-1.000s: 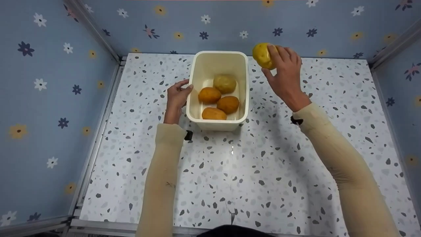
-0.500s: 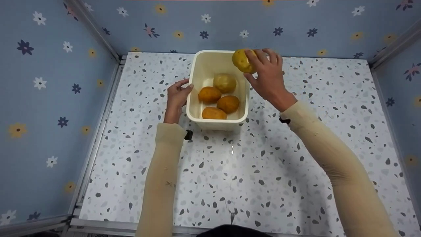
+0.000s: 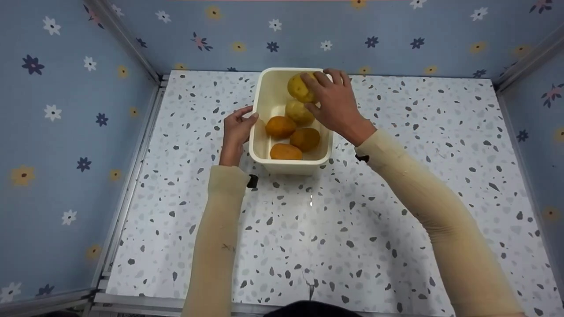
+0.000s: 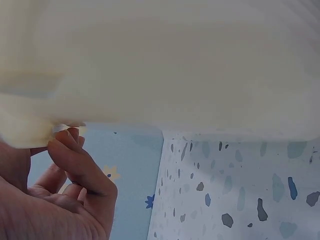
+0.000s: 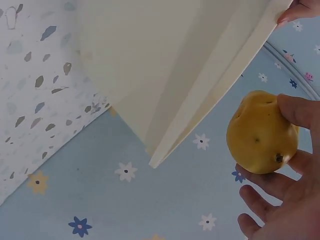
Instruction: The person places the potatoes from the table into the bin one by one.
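My right hand [image 3: 337, 105] grips a lumpy yellow potato [image 3: 298, 88] over the far part of a cream plastic bin [image 3: 288, 162]. In the right wrist view, thumb and fingers hold the potato [image 5: 257, 132] from one side, above the level of the bin's rim. Inside the bin lie another yellow potato [image 3: 298, 113] and three smooth orange ovals [image 3: 280, 127], which look like potatoes or mangoes. At the bin's left side, my left hand [image 3: 236, 132] pinches the rim; the left wrist view shows its thumb and fingers [image 4: 80, 165] at the edge.
The bin stands near the back of a white speckled tabletop [image 3: 282, 237]. Blue flowered panels [image 3: 304, 31] enclose the back and both sides, with metal rails [image 3: 132, 176] along the left edge.
My right hand has carried the potato leftward from beyond the bin's right side to over its inside. My left hand and the bin have stayed in place.
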A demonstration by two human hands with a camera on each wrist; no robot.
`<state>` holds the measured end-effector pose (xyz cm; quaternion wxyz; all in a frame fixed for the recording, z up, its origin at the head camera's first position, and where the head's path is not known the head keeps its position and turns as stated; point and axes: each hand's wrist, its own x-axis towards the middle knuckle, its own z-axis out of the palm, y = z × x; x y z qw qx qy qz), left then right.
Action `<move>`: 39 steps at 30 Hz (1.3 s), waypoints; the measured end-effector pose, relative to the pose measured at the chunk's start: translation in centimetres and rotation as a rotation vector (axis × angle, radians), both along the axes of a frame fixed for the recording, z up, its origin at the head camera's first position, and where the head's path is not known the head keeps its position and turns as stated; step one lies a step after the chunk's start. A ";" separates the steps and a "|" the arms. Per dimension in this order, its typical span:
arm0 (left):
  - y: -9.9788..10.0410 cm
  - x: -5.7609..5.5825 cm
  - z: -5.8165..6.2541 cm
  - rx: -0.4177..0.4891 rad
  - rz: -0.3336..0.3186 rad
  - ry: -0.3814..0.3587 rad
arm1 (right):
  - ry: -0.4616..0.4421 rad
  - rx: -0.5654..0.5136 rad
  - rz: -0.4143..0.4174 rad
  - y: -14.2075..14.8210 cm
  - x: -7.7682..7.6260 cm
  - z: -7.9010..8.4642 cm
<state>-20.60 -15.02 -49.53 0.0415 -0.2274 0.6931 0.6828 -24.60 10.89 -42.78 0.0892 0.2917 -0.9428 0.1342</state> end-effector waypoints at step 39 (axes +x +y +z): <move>0.0 0.1 -0.1 -0.012 -0.017 -0.004 | -0.360 -0.004 -0.247 -7.7 -2.2 -0.6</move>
